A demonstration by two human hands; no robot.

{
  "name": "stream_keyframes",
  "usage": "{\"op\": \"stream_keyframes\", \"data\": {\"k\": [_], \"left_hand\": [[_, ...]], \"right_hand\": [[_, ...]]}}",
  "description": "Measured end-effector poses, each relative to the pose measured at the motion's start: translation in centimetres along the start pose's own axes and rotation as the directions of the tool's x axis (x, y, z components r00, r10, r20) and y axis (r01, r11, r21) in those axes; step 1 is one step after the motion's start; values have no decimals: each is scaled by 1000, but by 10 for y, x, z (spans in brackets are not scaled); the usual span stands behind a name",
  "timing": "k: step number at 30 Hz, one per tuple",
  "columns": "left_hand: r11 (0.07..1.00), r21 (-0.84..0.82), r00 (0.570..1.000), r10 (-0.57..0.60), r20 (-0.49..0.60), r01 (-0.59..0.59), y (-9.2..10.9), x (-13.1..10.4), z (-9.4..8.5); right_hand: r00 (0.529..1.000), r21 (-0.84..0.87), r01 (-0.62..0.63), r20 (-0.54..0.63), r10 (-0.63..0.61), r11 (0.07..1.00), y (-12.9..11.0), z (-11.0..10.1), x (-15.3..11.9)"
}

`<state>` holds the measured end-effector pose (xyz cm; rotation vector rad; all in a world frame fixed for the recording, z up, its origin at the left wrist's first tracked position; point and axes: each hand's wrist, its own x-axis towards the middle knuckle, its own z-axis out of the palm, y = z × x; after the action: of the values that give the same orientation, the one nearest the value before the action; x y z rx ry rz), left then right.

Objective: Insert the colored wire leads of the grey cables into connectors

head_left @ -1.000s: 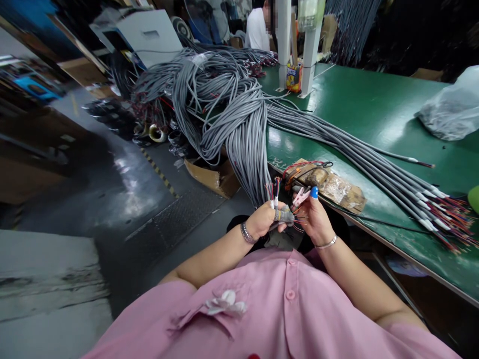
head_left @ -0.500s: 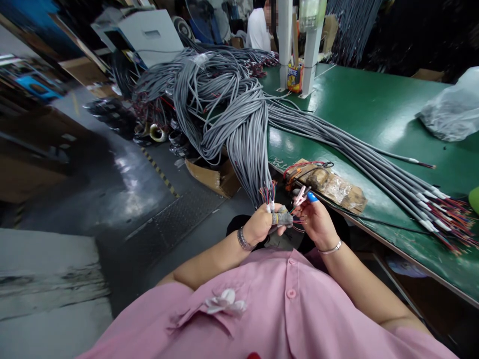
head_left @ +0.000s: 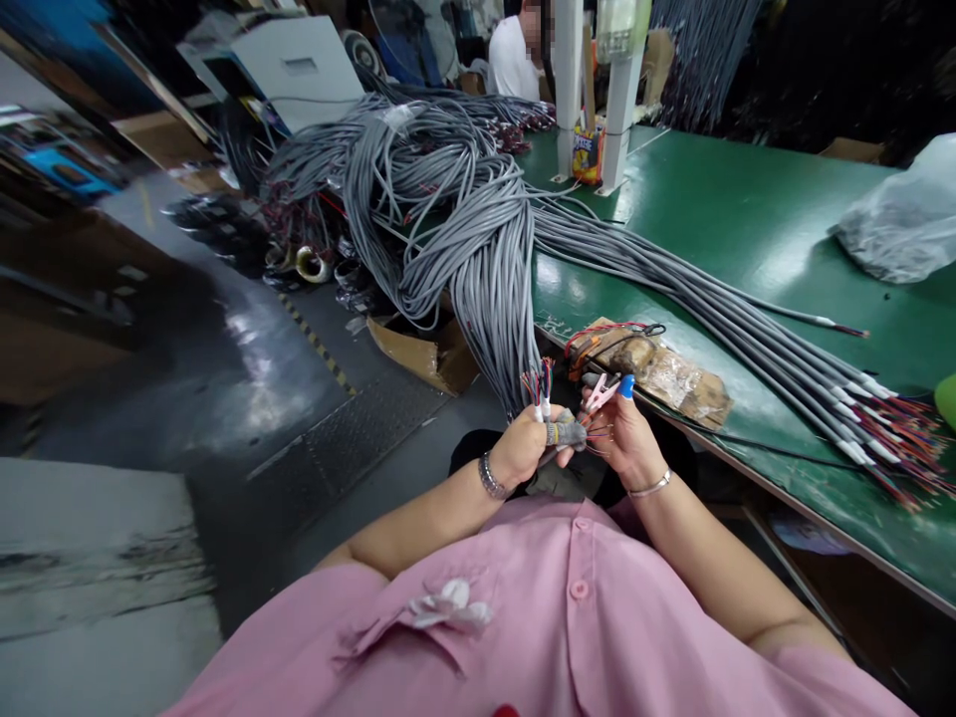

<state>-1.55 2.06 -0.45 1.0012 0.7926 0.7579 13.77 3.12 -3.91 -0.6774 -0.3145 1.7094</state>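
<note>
My left hand (head_left: 527,446), with a grey cover on its thumb, is closed around the ends of grey cables (head_left: 494,299). Thin coloured wires (head_left: 545,378) stick up above its fist, and more wire ends point towards the right hand. Close beside it, my right hand (head_left: 627,438) wears a blue cover on one fingertip. Its fingers are pinched at the thin wires, and a pink clip (head_left: 599,396) shows at its fingertips. Behind the hands, a wooden block (head_left: 657,373) wrapped in clear tape lies at the table edge, with red and black leads on it.
More grey cables (head_left: 717,309) with stripped ends lie across the green table (head_left: 747,214). A plastic bag (head_left: 900,214) is at the right. Left of the table are a cardboard box (head_left: 418,357) and a large cable pile. A person (head_left: 512,58) in white is at the back.
My right hand has shifted slightly and its blue-covered fingertip has tilted more upright. The left hand has barely moved and still grips the cables.
</note>
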Motion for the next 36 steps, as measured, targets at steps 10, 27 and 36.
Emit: {"op": "stream_keyframes", "data": {"k": [10,27,36], "left_hand": [[999,41,1000,-3,6,2,0,-6,0],[999,42,996,33,-79,-30,2,-7,7],[998,59,997,29,-75,-25,-2,-5,5]], "right_hand": [[995,14,-47,90,45,999,1,-1,-4],[996,-141,83,49,-76,987,0,1,-6],[999,-4,24,41,-24,1000,-1,3,2]]}}
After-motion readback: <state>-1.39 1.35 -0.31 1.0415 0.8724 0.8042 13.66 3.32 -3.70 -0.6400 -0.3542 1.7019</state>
